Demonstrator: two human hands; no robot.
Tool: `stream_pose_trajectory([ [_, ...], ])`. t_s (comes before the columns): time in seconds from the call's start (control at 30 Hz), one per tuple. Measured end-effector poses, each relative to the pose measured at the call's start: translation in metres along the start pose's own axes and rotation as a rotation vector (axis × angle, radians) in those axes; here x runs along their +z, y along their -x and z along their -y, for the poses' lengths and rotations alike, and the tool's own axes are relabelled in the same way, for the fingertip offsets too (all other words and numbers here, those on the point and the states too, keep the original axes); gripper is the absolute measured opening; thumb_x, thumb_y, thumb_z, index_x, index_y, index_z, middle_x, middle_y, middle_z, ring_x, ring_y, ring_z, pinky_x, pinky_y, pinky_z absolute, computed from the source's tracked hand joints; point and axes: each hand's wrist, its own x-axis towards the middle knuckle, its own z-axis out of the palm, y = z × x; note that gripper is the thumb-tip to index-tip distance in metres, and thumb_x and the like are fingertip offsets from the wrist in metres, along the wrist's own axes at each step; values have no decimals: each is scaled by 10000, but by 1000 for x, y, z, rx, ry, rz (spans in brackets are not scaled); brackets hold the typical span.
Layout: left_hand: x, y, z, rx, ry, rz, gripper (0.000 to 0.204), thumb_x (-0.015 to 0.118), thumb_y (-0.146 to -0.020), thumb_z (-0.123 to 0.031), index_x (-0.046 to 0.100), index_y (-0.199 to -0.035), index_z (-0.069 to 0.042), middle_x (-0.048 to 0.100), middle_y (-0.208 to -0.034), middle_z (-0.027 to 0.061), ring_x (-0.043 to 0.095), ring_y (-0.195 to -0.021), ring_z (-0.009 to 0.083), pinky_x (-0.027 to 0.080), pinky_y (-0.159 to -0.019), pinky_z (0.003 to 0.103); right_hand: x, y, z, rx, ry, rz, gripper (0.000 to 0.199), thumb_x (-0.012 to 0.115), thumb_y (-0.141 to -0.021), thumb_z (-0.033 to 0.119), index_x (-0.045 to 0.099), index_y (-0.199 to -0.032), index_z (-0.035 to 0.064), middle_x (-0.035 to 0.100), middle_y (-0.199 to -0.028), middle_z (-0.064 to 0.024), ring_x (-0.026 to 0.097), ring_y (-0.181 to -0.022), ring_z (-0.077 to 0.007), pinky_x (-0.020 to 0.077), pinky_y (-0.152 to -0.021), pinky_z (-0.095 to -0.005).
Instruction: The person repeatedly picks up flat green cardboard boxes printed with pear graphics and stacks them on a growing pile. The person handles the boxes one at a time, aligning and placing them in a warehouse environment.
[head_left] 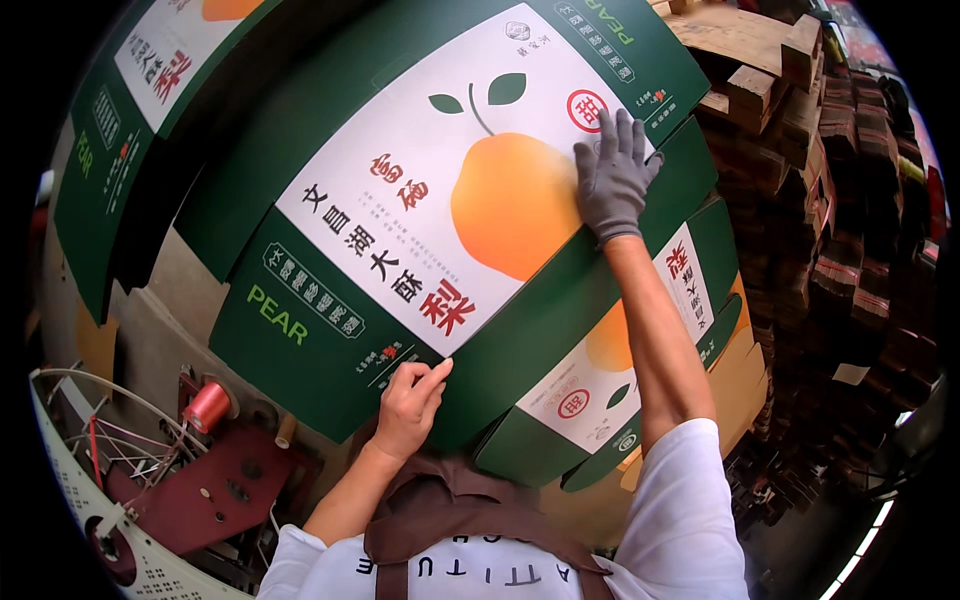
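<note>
A large flat carton blank (400, 180), green with a white panel and a printed yellow pear, lies slanting in front of me. My right hand (615, 178), in a grey glove, rests flat on its right part beside the pear, fingers stretched out. At the near edge, below the white panel's corner, my bare left hand (408, 408) has its fingers curled in against the cardboard and pinches the edge. The left fingertips are partly hidden. Under my right forearm shows another printed carton blank (580, 385), with more cardboard layers beneath it.
Another green printed carton piece (110, 160) stands at the upper left. At the lower left is a machine with a maroon plate (210, 500), a pink-red spool (207, 407) and a pale curved frame (150, 570). Wooden pallets (745, 50) and dark stacked cardboard (845, 230) fill the right.
</note>
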Motion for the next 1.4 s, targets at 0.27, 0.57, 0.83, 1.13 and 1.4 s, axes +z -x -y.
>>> stream_pose_trajectory([
  [0.27, 7, 3, 2, 60, 72, -85, 338, 679, -847, 1, 592, -1168, -53, 575, -947, 127, 609, -867, 322, 505, -753, 411, -47, 92, 119, -73, -65, 101, 650, 529, -937, 532, 459, -1462, 156, 373, -1560, -133, 306, -1459, -330, 178, -1114, -700],
  [0.57, -61, -15, -15, 137, -168, 6, 233, 706, -821, -68, 573, -1009, -28, 613, -1020, 164, 618, -1010, 341, 475, -888, 408, -80, 149, 195, -89, -189, 275, 670, 522, -912, 512, 464, -1453, 123, 347, -1580, -156, 267, -1485, -333, 90, -1161, -689],
  [0.83, -358, -109, 55, -33, -1048, -367, 752, 699, -888, -330, 369, -1518, -87, 274, -1616, 135, 236, -1497, 315, 230, -1188, 519, -92, 152, 212, -132, -192, 324, 750, 597, -857, 570, 476, -1418, 87, 383, -1534, -198, 319, -1440, -388, 140, -1131, -705],
  [1.13, -382, -107, 77, 240, -1205, -287, 519, 572, -874, -64, 511, -1388, -31, 538, -1420, 179, 538, -1288, 365, 505, -1001, 431, -98, 147, 212, -83, -225, 338, 734, 613, -860, 536, 478, -1430, 93, 393, -1539, -186, 318, -1453, -364, 121, -1168, -659],
  [1.4, -274, 62, -26, 365, -1092, -29, 486, 586, -830, -70, 556, -1286, 96, 583, -1226, 324, 609, -1094, 457, 586, -814, 390, -126, 61, 290, 944, -2079, 297, 655, 568, -991, 481, 401, -1466, 62, 585, -1296, -164, 627, -1031, -215, 491, -933, -337],
])
